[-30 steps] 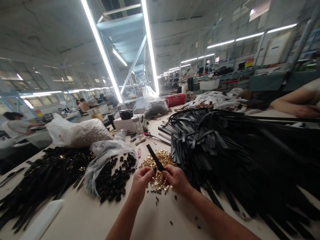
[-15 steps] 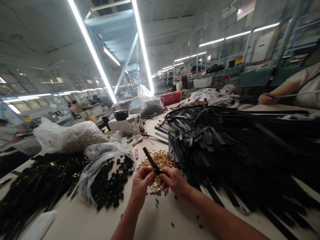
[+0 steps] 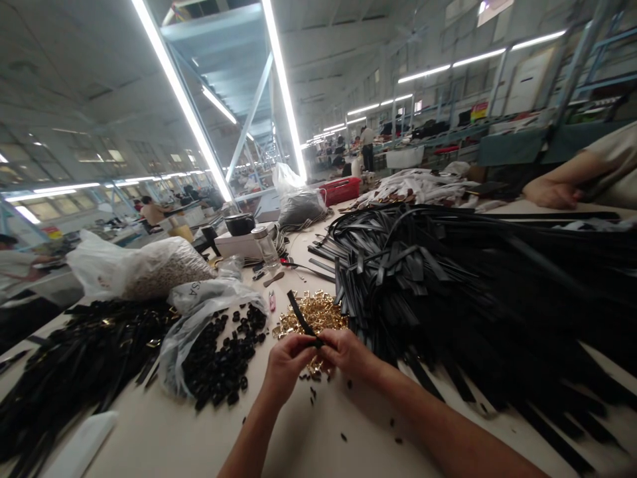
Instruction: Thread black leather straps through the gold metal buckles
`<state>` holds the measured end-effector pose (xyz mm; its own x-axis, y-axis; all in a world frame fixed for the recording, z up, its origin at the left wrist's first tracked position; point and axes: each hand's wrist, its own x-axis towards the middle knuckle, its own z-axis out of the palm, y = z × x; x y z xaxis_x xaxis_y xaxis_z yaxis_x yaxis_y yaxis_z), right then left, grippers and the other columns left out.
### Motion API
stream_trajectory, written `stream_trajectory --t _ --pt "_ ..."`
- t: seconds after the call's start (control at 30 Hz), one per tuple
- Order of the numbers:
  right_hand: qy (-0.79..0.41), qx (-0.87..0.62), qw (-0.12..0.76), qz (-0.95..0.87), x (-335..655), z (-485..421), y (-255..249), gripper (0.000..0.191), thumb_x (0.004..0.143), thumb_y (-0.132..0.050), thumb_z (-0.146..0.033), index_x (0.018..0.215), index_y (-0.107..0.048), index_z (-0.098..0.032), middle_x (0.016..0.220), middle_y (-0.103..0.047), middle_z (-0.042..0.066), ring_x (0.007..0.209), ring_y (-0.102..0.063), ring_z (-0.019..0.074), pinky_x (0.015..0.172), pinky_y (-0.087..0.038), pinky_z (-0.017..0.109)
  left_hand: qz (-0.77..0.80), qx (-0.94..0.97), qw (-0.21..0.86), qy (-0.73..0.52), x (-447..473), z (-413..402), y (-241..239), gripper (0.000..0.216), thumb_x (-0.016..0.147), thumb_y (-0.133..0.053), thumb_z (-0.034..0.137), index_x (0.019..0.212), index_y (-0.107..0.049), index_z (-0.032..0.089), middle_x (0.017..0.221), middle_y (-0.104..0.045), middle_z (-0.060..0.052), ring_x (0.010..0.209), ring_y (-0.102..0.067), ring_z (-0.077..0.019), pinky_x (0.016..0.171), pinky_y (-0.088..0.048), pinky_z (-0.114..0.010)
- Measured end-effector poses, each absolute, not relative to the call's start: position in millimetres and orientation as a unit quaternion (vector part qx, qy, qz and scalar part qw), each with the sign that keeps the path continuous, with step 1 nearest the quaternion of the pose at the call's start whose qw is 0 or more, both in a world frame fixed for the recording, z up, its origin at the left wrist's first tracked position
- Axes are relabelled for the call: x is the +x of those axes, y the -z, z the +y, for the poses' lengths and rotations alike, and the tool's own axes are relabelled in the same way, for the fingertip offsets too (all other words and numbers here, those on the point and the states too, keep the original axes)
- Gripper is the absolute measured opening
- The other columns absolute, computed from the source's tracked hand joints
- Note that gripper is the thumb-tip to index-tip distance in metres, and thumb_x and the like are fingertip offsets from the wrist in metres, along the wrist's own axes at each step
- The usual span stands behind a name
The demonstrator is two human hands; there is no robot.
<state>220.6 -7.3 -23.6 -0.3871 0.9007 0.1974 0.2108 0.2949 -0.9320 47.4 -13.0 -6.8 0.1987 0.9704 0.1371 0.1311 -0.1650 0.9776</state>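
Note:
Between my two hands is a short black strap (image 3: 300, 313), its free end pointing up and away to the left. My left hand (image 3: 288, 358) is closed on its lower end with thumb and fingers. Pressed close beside it, my right hand (image 3: 344, 352) pinches the same end; the fingertips hide what else may be there. Just beyond and under the hands lies a heap of gold metal buckles (image 3: 323, 309). Small black loops (image 3: 219, 358) spill from a clear plastic bag (image 3: 174, 352) to the left of my hands.
A large pile of black straps (image 3: 398, 279) covers the table's right side. Finished-looking straps with gold buckles (image 3: 99, 352) lie at left, near a bulging bag (image 3: 164, 265). A glass jar (image 3: 266, 245) and red basket (image 3: 341, 191) stand farther back. A co-worker's arm (image 3: 562, 186) rests at right.
My left hand has turned slightly, its fingers drawn closer to my right hand over the strap's end. The strap stays held. At right, the co-worker's hand has shifted.

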Motion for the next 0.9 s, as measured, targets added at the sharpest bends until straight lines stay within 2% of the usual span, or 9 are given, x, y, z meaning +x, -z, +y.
stream_trajectory --t 0.13,0.23,0.3,0.4,0.5,0.6,0.7,0.9 --pt "-0.478 -0.354 0.385 -0.706 220.6 -7.2 25.9 0.005 0.079 -0.055 -0.017 0.08 -0.059 -0.014 0.065 -0.061 -0.002 0.056 -0.057 0.0095 0.05 -0.042 0.017 0.46 0.635 0.431 -0.447 45.3 -9.9 14.5 0.013 0.069 -0.073 0.026 0.081 -0.074 0.018 0.082 -0.069 -0.005 0.076 -0.063 -0.0187 0.07 -0.05 -0.028" --pt "-0.533 -0.338 0.387 -0.672 219.4 -8.4 25.5 0.013 0.08 -0.059 -0.026 0.086 -0.061 -0.014 0.069 -0.063 -0.001 0.06 -0.06 0.0115 0.052 -0.045 0.018 0.459 0.647 0.415 -0.446 45.9 -10.8 14.1 0.012 0.07 -0.073 0.026 0.079 -0.074 0.019 0.081 -0.069 -0.005 0.076 -0.063 -0.0188 0.07 -0.05 -0.028" --pt "-0.549 -0.355 0.402 -0.641 218.5 -9.3 23.6 0.018 0.081 -0.059 -0.032 0.083 -0.06 -0.014 0.065 -0.062 -0.001 0.057 -0.061 0.0122 0.049 -0.045 0.019 0.45 0.643 0.43 -0.447 48.1 -13.1 11.1 0.013 0.07 -0.073 0.026 0.081 -0.074 0.019 0.082 -0.068 -0.005 0.077 -0.063 -0.0183 0.071 -0.05 -0.027" --pt "-0.525 -0.389 0.43 -0.623 217.9 -10.9 18.2 0.021 0.082 -0.056 -0.035 0.076 -0.057 -0.015 0.058 -0.059 -0.002 0.049 -0.058 0.0112 0.044 -0.044 0.019 0.435 0.593 0.502 -0.455 51.1 -16.3 6.2 0.019 0.07 -0.075 0.028 0.084 -0.072 0.017 0.08 -0.069 -0.004 0.074 -0.063 -0.0166 0.07 -0.05 -0.026" --pt "-0.511 -0.401 0.435 -0.623 218.2 -12.8 12.8 0.021 0.083 -0.054 -0.035 0.073 -0.055 -0.016 0.057 -0.059 -0.002 0.046 -0.058 0.0111 0.042 -0.044 0.019 0.441 0.493 0.563 -0.495 51.1 -16.0 3.5 0.023 0.071 -0.074 0.034 0.081 -0.066 0.015 0.072 -0.068 -0.003 0.063 -0.062 -0.0124 0.06 -0.049 -0.022" --pt "-0.507 -0.402 0.42 -0.637 217.9 -13.9 11.5 0.018 0.082 -0.052 -0.031 0.071 -0.055 -0.017 0.055 -0.058 -0.003 0.045 -0.058 0.0105 0.041 -0.046 0.018 0.431 0.418 0.594 -0.535 50.0 -14.2 1.9 0.031 0.071 -0.074 0.038 0.089 -0.064 0.015 0.062 -0.062 0.001 0.048 -0.053 -0.0059 0.046 -0.039 -0.015" --pt "-0.507 -0.394 0.404 -0.652 216.8 -14.4 13.3 0.015 0.081 -0.051 -0.028 0.072 -0.055 -0.017 0.055 -0.059 -0.003 0.043 -0.057 0.0093 0.04 -0.046 0.017 0.412 0.391 0.643 -0.513 50.8 -14.4 0.1 0.038 0.071 -0.074 0.04 0.095 -0.065 0.013 0.052 -0.053 0.005 0.04 -0.044 -0.0033 0.039 -0.032 -0.013" --pt "-0.558 -0.351 0.395 -0.641 214.8 -19.2 8.3 0.016 0.08 -0.051 -0.028 0.078 -0.059 -0.015 0.062 -0.062 -0.001 0.046 -0.058 0.009 0.043 -0.047 0.017 0.363 0.309 0.752 -0.456 48.3 -17.5 2.6 0.03 0.071 -0.073 0.039 0.08 -0.065 0.012 0.043 -0.042 0.009 0.033 -0.031 -0.0002 0.033 -0.021 -0.011"
